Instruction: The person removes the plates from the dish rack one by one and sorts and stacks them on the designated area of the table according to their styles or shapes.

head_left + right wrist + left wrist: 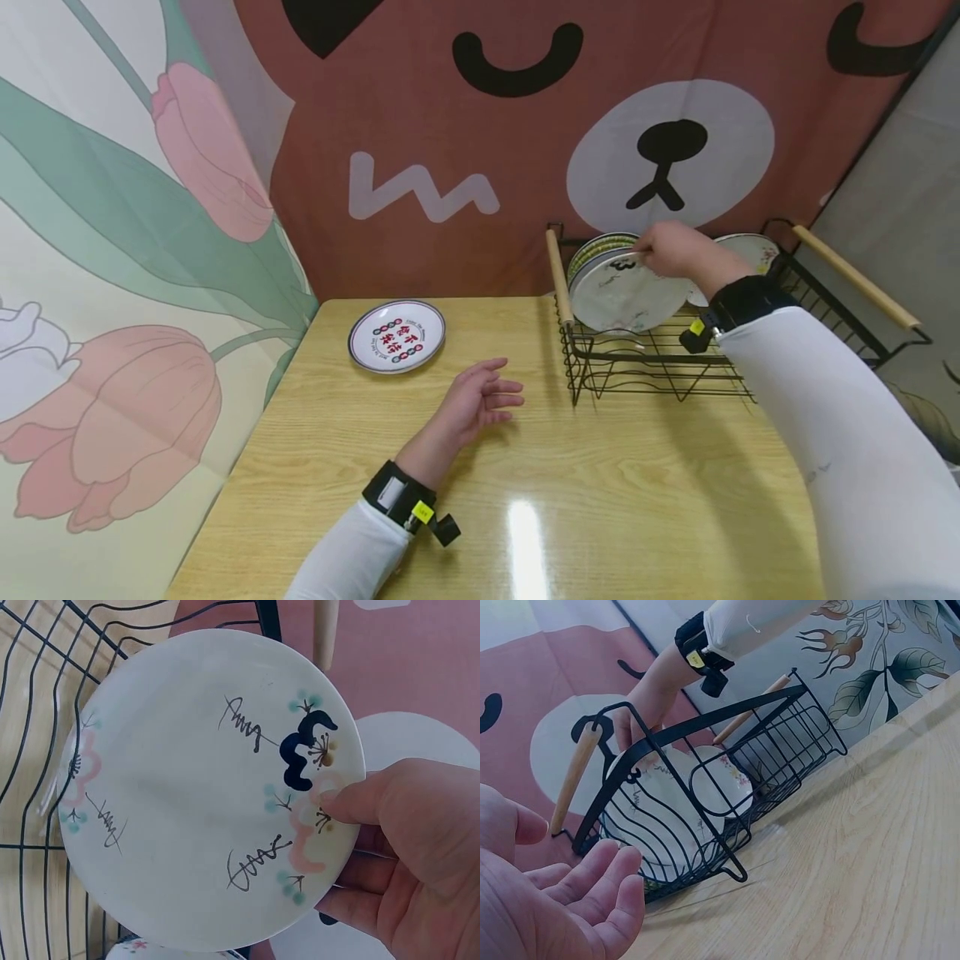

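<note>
Right hand (412,847) pinched patterned plate (180,787) at rim, best hold; seemed stiff, slick, breakable. Left hand (480,402) empty, fingers spread.

Right hand (666,250) pinches, its arm (832,425) outstretched; left hand (478,400) hovers, fingers (504,401) loosely spread.

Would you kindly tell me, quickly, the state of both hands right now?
Left hand: open, holding nothing.
Right hand: closed, pinching the rim of a white patterned plate at the wire rack.
</note>
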Demonstrator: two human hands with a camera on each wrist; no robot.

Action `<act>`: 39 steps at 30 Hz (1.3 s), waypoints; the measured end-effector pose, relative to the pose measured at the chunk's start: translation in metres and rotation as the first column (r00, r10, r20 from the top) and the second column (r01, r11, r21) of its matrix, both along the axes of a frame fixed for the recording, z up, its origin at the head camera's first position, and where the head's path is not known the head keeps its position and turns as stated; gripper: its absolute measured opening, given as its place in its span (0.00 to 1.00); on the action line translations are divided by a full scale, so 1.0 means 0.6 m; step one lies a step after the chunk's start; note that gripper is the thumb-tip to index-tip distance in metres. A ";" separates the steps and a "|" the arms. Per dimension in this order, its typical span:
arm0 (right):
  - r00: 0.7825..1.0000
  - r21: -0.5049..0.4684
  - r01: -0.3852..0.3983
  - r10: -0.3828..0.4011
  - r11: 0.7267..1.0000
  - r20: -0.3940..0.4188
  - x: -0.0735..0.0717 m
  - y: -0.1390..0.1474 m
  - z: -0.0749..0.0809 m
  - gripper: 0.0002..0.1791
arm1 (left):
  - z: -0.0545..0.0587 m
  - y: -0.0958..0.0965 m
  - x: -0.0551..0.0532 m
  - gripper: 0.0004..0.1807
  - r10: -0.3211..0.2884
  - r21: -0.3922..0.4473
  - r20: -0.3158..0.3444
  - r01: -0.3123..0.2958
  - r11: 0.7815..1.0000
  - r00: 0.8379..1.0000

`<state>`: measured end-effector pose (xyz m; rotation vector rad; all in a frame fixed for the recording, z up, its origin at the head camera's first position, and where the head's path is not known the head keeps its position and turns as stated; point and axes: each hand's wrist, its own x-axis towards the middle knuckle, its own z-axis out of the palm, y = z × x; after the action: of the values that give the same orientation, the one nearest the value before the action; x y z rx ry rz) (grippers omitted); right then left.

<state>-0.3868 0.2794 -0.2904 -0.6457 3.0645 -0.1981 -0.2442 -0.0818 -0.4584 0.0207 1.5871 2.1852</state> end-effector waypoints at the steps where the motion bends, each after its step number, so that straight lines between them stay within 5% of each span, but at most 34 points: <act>1: 1.000 -0.004 0.003 -0.003 1.000 0.002 0.000 0.002 0.002 0.15 | 0.000 -0.001 0.000 0.25 -0.002 0.000 0.000 0.002 1.000 1.000; 13: 0.999 0.013 -0.030 0.030 0.999 -0.028 0.000 0.020 0.054 0.12 | 0.005 -0.012 -0.004 0.25 0.027 0.009 0.002 -0.027 1.000 1.000; 25: 0.991 -0.102 0.122 -0.116 0.987 0.065 0.006 0.045 0.115 0.20 | 0.012 -0.022 -0.011 0.25 0.051 0.040 0.000 -0.051 0.998 0.999; 35: 0.959 -0.367 0.282 -0.254 0.886 0.122 0.012 0.077 0.107 0.29 | 0.021 -0.026 -0.010 0.25 0.045 0.031 -0.027 -0.044 0.999 0.999; 39: 0.948 -0.500 0.318 -0.276 0.805 0.158 0.014 0.080 0.097 0.30 | 0.023 -0.027 -0.009 0.26 0.035 0.023 -0.032 -0.035 0.999 0.999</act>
<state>-0.3784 0.3272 -0.2323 -0.1295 3.0098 -1.0593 -0.2498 -0.0982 -0.4446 0.0360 1.5922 2.2402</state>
